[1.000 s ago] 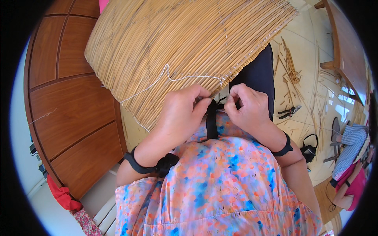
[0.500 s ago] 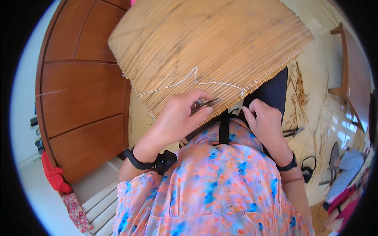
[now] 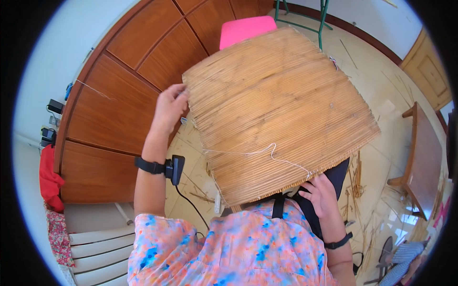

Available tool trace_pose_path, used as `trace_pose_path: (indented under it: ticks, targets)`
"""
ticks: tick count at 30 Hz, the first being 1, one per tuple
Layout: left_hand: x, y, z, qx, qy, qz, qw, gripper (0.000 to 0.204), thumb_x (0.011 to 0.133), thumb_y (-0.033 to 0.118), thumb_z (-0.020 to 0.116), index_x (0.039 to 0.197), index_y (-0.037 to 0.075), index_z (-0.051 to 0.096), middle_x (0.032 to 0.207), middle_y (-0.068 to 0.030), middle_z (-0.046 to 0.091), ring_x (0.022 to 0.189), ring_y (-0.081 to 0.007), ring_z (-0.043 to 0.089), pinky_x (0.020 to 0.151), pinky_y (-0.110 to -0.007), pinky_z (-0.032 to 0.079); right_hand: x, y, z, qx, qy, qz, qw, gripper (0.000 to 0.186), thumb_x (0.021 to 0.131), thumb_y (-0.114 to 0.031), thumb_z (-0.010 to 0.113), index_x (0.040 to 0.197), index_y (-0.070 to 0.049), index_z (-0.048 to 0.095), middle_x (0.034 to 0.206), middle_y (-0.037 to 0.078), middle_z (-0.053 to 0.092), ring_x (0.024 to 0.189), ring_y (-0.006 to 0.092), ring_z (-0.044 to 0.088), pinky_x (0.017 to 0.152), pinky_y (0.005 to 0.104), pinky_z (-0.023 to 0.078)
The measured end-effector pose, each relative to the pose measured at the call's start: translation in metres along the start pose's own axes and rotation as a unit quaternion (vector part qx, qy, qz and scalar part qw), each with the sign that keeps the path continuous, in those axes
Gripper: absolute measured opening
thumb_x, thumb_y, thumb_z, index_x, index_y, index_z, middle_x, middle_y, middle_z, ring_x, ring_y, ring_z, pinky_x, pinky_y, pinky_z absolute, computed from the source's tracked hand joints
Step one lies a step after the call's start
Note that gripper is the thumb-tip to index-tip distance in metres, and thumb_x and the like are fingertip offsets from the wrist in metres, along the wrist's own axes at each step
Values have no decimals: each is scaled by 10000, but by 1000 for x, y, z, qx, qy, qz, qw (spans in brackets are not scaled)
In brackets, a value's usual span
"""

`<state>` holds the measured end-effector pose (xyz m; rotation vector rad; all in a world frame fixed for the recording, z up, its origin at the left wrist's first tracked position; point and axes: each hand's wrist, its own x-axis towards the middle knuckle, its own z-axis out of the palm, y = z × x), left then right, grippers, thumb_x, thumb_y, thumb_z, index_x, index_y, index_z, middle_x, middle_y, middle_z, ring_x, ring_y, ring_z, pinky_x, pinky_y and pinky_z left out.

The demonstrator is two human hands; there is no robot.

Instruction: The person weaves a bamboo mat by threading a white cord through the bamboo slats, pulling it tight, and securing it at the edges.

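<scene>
A straw-coloured mat of thin, parallel stalks (image 3: 286,95) lies tilted before me, its near edge over my lap. Loose white thread (image 3: 257,152) runs across its near part, one end at the stitched near edge. My left hand (image 3: 171,108) is at the mat's far left edge, fingers closed together; whatever they grip there is too small and blurred to make out. Under the near edge, close to the thread's end, my right hand (image 3: 322,196) has its fingers apart and touches the edge from below. Its fingertips are partly hidden by the mat.
Brown wooden cabinets (image 3: 105,119) stand on the left. A pink seat (image 3: 245,29) is behind the mat. Loose stalks (image 3: 355,181) litter the floor at right, near a wooden bench (image 3: 422,157). A white slatted rack (image 3: 102,255) is at lower left.
My left hand has moved from the near edge, where it held a slim dark tool, to the far left edge. The mat appears lower and turned; my right hand's fingers have spread.
</scene>
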<state>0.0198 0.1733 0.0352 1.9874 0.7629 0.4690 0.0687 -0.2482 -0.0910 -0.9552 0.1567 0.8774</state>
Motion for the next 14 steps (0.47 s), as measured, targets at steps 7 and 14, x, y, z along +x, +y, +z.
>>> trace_pose_path:
  ticks: [7, 14]
  targets:
    - [-8, -74, -21, -84, 36, -36, 995, 335, 928, 76, 560, 1236, -55, 542, 797, -1, 559, 649, -62, 487, 546, -191, 390, 24, 30, 9, 4, -41, 16, 999, 355, 917, -95, 592, 1248, -43, 473, 1129, 107, 626, 954, 212, 653, 755, 358, 572]
    - [-32, -104, -42, -83, 95, -63, 990, 364, 916, 70, 589, 1259, -41, 543, 842, -19, 593, 677, -73, 512, 566, -213, 418, 32, 45, 19, 17, -25, -58, 998, 360, 913, -74, 597, 1248, -35, 471, 1149, 129, 624, 978, 224, 653, 743, 362, 586]
